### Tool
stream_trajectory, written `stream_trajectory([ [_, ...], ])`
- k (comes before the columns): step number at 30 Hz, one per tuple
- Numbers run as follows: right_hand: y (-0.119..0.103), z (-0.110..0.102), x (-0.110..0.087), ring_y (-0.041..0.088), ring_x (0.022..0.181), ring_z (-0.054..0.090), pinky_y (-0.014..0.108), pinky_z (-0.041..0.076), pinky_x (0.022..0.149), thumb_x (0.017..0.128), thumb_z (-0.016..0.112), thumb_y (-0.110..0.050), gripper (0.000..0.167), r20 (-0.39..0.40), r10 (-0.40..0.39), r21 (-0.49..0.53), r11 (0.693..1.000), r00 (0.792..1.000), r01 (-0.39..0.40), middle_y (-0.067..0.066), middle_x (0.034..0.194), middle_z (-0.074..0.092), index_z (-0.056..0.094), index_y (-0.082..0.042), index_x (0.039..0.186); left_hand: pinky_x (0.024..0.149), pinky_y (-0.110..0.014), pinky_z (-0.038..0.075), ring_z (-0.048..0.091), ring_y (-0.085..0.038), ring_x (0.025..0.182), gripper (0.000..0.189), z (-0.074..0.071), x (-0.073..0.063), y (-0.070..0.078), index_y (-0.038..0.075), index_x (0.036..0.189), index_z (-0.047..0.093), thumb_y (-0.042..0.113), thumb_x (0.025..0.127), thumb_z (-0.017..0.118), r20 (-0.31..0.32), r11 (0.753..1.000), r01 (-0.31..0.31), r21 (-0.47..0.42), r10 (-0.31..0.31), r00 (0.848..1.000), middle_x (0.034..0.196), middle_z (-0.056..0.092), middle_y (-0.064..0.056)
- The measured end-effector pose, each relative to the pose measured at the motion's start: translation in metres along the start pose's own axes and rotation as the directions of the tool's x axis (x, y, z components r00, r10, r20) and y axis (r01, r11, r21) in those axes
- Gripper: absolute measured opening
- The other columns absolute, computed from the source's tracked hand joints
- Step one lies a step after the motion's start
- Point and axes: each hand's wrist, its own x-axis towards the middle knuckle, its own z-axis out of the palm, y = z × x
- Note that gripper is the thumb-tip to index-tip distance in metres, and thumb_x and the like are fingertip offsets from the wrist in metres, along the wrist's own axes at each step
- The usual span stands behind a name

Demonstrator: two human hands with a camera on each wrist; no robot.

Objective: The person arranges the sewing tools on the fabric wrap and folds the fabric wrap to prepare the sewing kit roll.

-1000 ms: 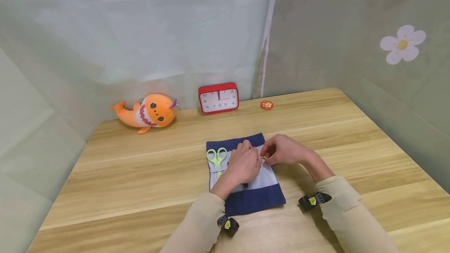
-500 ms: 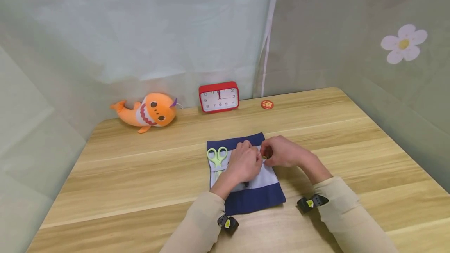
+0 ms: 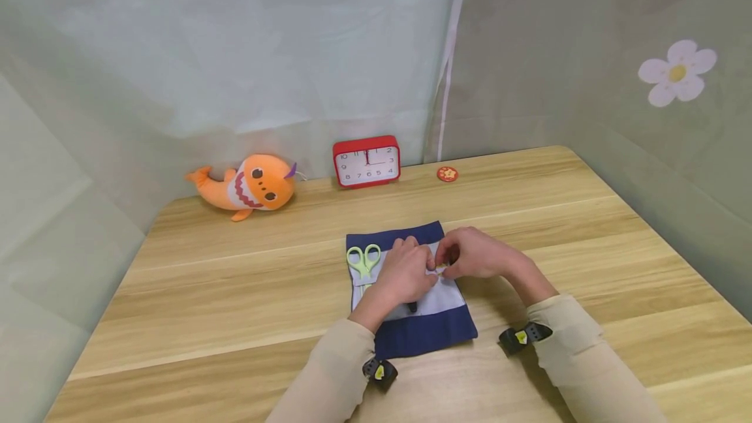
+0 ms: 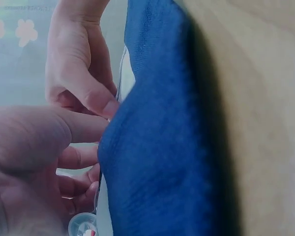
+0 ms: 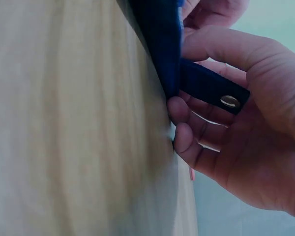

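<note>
A navy and light-grey cloth tool roll [image 3: 425, 333] lies unrolled on the table. Green-handled scissors [image 3: 363, 264] sit under a grey band on its left side. My left hand [image 3: 404, 273] covers the middle and appears to pinch a pale band with thumb and forefinger. Against its fingertips, my right hand [image 3: 478, 254] pinches a small yellow item [image 3: 442, 267] by the roll's right edge; the fingers hide its kind. A black tip [image 3: 412, 307] shows below the left hand. In the right wrist view, a navy strap [image 5: 211, 87] with a metal snap hangs near the right palm.
An orange plush shark [image 3: 252, 185], a red clock [image 3: 367, 162] and a round red disc [image 3: 448, 174] stand or lie along the table's back. A small clear round container [image 4: 82, 224] shows beside the left fingers. Fabric walls [image 3: 282, 51] enclose the table.
The right fingers have shifted slightly at the roll's right edge. The yellow item, first seen as a ring-like curve, now shows as a small patch. The left hand has barely moved.
</note>
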Motion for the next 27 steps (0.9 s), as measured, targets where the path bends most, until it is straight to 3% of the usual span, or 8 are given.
stream_trajectory([
  [9, -0.0016, 0.0011, -0.0022, 0.014, 0.086, 0.061, 0.033, 0.051, 0.082, 0.078, 0.088, -0.01, 0.022, -0.007, 0.02, 0.003, 1.0, 1.0, -0.02, -0.002, 0.092, 0.07, 0.074, -0.012, 0.095, 0.095, -0.039, 0.042, 0.053, -0.023, 0.099, 0.012, 0.0006, 0.0002, -0.0013, 0.015, 0.086, 0.072, 0.024, 0.092, 0.077, -0.005, 1.0, -0.013, 0.01, 0.013, 1.0, 0.088, 0.064, 0.0],
  [15, -0.0006, 0.0011, -0.0025, 0.013, 0.084, 0.06, 0.031, 0.05, 0.08, 0.077, 0.088, -0.009, 0.021, -0.023, -0.001, -0.019, 1.0, 1.0, 0.0, -0.002, 0.089, 0.069, 0.072, -0.012, 0.089, 0.094, -0.039, 0.042, 0.053, -0.022, 0.098, 0.012, 0.0005, 0.0008, -0.0012, 0.015, 0.086, 0.072, 0.024, 0.092, 0.077, -0.001, 1.0, -0.018, 0.005, 0.018, 1.0, 0.087, 0.064, 0.0],
  [27, -0.0014, -0.0003, -0.0038, 0.014, 0.087, 0.062, 0.032, 0.051, 0.082, 0.08, 0.088, -0.006, 0.021, 0.0, 0.004, 0.026, 1.0, 1.0, -0.004, 0.0, 0.095, 0.069, 0.073, -0.012, 0.093, 0.092, -0.039, 0.042, 0.052, -0.023, 0.098, 0.017, -0.0007, 0.0007, -0.001, 0.016, 0.08, 0.068, 0.024, 0.092, 0.077, 0.009, 1.0, -0.002, 0.002, 0.002, 1.0, 0.086, 0.061, 0.0],
])
